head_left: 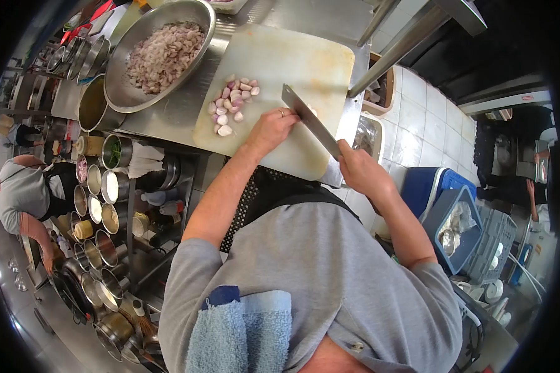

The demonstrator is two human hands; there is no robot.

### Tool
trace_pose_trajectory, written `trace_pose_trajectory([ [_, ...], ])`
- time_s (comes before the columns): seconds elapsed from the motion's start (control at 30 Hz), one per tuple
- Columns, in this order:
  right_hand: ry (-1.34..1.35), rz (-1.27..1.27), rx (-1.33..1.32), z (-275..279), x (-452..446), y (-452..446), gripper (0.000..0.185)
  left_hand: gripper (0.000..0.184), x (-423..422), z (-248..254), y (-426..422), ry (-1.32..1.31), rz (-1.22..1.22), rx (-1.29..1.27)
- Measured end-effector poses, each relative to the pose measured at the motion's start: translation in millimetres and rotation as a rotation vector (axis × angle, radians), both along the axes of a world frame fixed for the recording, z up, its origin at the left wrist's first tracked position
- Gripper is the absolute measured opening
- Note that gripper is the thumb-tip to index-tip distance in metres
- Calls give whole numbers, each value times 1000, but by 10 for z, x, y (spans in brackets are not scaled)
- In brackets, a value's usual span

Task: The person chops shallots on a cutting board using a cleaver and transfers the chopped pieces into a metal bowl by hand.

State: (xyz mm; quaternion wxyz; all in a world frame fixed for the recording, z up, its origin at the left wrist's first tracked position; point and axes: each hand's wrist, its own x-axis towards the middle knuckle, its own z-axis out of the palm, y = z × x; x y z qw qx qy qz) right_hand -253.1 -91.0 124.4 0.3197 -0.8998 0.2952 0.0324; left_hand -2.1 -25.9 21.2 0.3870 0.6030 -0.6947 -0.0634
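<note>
A white cutting board (pixel 274 56) lies on the steel counter in front of me. My right hand (pixel 362 169) is wrapped round the handle of a broad-bladed kitchen knife (pixel 315 123), whose blade slants up and left over the board. My left hand (pixel 272 130), wearing a ring, rests on the board with fingers curled against the blade. What those fingers press on is hidden. Several peeled shallots (pixel 233 99) are heaped left of the knife. Beyond the board's left edge, a big steel bowl (pixel 113 79) holds chopped shallots (pixel 168 53).
A steel post (pixel 398 46) rises by the counter's right end. Below on the tiled floor are bins and a blue cooler (pixel 420 189). Shelves with several steel pots (pixel 106 248) stand at left, where a person (pixel 22 193) bends over a pan. Another person stands far right.
</note>
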Motion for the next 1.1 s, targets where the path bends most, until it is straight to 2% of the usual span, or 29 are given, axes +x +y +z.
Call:
trace_pose_trajectory([
  [0.13,-98,-5,-39,-174,101,-132,19,19,-28,47,31,-30,14,12],
  [0.23,-24,-81,-59,113,13,-81,20,20,-31,131,126,136,107,31],
  [0.33,-6,-75,29,253,-135,-12,20,21,270,223,456,-82,452,80],
  [0.43,6,-73,129,116,-198,4,22,21,413,430,617,-271,579,218],
  [0.57,65,-227,293,84,-134,-55,27,20,518,334,551,-217,493,314],
  [0.6,84,-281,343,100,-126,-64,28,20,507,308,540,-133,410,325],
  [0.67,38,-212,241,-62,-163,-79,30,20,437,237,457,33,228,342],
  [0.77,1,-185,187,-106,-190,-58,30,21,37,245,261,302,214,406],
  [0.87,-16,-196,193,-83,-172,-4,28,22,-110,297,105,396,176,540],
  [0.97,-66,-166,128,-164,-198,29,25,22,-35,265,72,296,232,457],
  [1.07,-116,-145,87,-229,-207,63,24,15,2,183,64,288,297,216],
  [1.1,-129,-144,84,-238,-209,71,23,14,-4,221,68,304,285,257],
])
